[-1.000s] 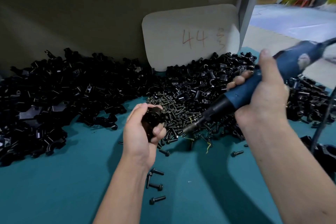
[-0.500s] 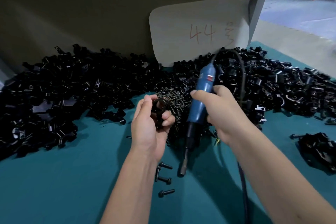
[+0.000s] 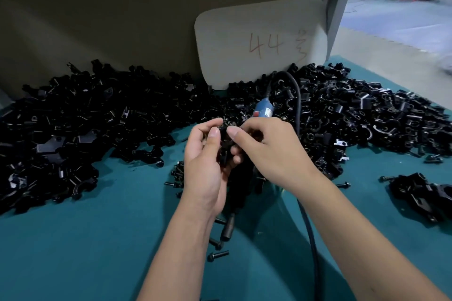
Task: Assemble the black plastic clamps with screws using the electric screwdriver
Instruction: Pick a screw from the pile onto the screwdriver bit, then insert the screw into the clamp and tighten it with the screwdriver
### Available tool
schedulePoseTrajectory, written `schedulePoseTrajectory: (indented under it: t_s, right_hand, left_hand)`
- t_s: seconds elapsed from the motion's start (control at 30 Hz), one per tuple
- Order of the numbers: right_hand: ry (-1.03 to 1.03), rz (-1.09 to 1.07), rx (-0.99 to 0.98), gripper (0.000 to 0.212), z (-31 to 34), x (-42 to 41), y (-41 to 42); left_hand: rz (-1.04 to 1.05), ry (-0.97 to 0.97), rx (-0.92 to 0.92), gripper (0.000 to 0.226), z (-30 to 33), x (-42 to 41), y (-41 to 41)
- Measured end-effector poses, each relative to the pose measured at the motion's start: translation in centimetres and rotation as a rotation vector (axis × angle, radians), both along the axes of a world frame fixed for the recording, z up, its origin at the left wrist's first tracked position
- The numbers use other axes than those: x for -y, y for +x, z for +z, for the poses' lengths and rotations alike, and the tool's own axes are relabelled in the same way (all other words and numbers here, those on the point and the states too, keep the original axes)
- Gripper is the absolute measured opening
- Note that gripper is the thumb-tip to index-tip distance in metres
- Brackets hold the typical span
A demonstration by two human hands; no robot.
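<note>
Holding a black plastic clamp (image 3: 224, 144) between both hands, I am keeping it just above the teal table cover (image 3: 73, 252), in front of the screw pile. My left hand (image 3: 204, 166) is curling round it from the left, thumb laid along its near face. My right hand (image 3: 271, 154) is pinching the same piece from the right with thumb and forefinger, while its other fingers are wrapping the electric screwdriver (image 3: 263, 110). That tool is standing nearly upright: its blue body is poking out above my knuckles, its dark tip (image 3: 228, 227) is pointing down near the cover, and a thick black cable (image 3: 297, 105) is arching from its top and trailing under my right forearm.

Behind my hands, a wide glossy heap of loose clamp halves (image 3: 97, 129) is spreading across the table (curved saddles and angular blocks, all black). Small dark screws (image 3: 217, 255) are lying scattered near my left wrist. A few joined clamps (image 3: 420, 193) are sitting apart at the right. A rounded pale card (image 3: 259, 41) with "44" in red is leaning against the back wall.
</note>
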State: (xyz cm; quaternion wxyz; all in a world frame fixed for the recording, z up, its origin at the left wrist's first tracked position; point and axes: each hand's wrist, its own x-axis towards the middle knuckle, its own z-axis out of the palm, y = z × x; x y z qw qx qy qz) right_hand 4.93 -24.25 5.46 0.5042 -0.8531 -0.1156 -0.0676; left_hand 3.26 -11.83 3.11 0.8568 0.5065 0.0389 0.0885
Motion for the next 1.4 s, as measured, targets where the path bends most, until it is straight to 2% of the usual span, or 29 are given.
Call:
schedulePoseTrajectory:
  t_s: [0.07,0.17,0.23,0.3,0.4,0.5,0.57,0.67,0.73,0.87,0.9,0.97,1.0,1.1,1.23,1.33,1.4]
  right_hand:
    - [0.055,0.026,0.01,0.034,0.5,0.6,0.0]
    - [-0.045,0.015,0.097,0.039,1.6,2.3,-0.2]
    - [-0.095,0.022,0.096,0.041,2.3,4.4,-0.6]
    - [-0.094,0.033,0.013,0.036,2.9,7.2,-1.2]
    - [-0.043,-0.07,-0.066,0.028,3.0,11.5,-2.4]
    - [-0.317,-0.264,-0.053,0.041,2.8,15.7,-3.5]
    - [-0.538,-0.341,-0.147,0.049,2.7,18.6,-4.3]
    - [-0.703,-0.381,-0.314,0.042,2.5,21.9,-5.1]
    - [-0.694,-0.418,-0.354,0.031,2.6,23.2,-5.3]
    - [-0.685,-0.53,-0.289,0.014,2.6,23.3,-4.8]
    - [-0.679,-0.544,-0.249,0.014,2.5,23.2,-4.5]
    - [-0.617,-0.557,-0.167,0.014,2.6,22.4,-4.0]
    - [-0.582,-0.555,-0.14,0.013,2.6,22.0,-3.7]
    - [-0.541,-0.511,-0.114,0.014,2.5,20.0,-2.9]
    - [-0.563,-0.375,-0.166,0.025,2.0,16.2,-1.8]
    - [-0.646,-0.205,-0.233,0.011,1.1,14.0,-1.4]
    - [-0.686,-0.175,-0.268,0.02,0.4,13.0,-1.3]
  left_hand:
    - [-0.018,0.021,0.016,0.022,0.3,0.3,-0.1]
    - [-0.05,0.102,0.067,0.019,1.1,1.1,-0.4]
    - [-0.051,0.305,0.14,0.016,1.6,1.6,-0.5]
    - [-0.051,0.542,0.21,0.015,2.1,2.8,-0.6]
    - [-0.156,0.694,0.192,0.02,2.5,6.8,-0.9]
    - [-0.313,0.917,0.126,0.019,2.3,12.1,-1.5]
    - [-0.428,1.034,0.098,0.008,1.8,15.5,-2.3]
    - [-0.551,1.132,0.037,0.012,0.4,19.9,-3.9]
    - [-0.575,1.144,0.018,0.011,0.2,22.0,-5.0]
    - [-0.636,1.018,-0.026,0.011,0.9,24.2,-5.3]
    - [-0.647,0.981,-0.055,0.019,1.1,24.3,-5.2]
    - [-0.642,0.959,-0.107,0.049,1.3,23.6,-4.8]
    - [-0.604,0.999,-0.107,0.057,1.4,22.9,-4.6]
    - [-0.372,1.161,-0.018,0.042,1.4,20.2,-3.5]
    - [-0.134,1.083,0.086,0.027,1.9,16.3,-2.5]
    - [0.056,0.989,0.094,0.029,2.0,13.9,-2.4]
    - [0.106,0.883,0.074,0.03,2.1,12.8,-2.4]
